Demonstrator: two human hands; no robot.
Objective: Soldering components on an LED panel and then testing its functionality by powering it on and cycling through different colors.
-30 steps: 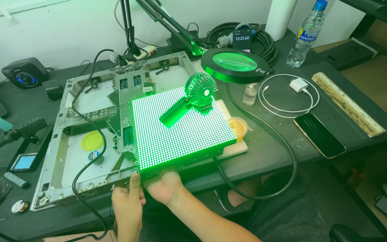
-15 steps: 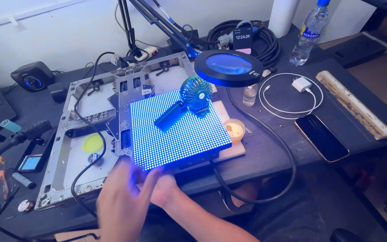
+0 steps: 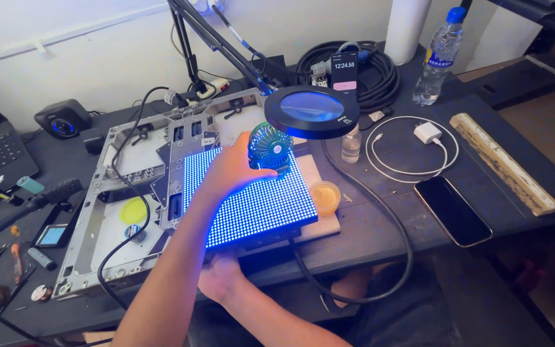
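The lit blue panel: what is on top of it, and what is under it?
On the lit blue panel stand a small fan and the left hand reaching it. Under it, a pale board shows at the right edge; the right hand supports the front. The rest is covered.

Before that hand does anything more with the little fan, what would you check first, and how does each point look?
1. Hold on the small handheld fan: left hand is on it, fingers curled at its side; whether the grip is firm, cannot tell.
2. LED matrix panel steadied: right hand is at its near edge; ok.
3. Panel powered: lit blue all over; ok.
4. Room above the fan: the magnifier lamp hangs very close over it; not ok.
5. Spill risk: a small open cup of amber stuff stands by the panel's right edge; not ok.
6. Black cable loops off the table edge; snagging, cannot tell.
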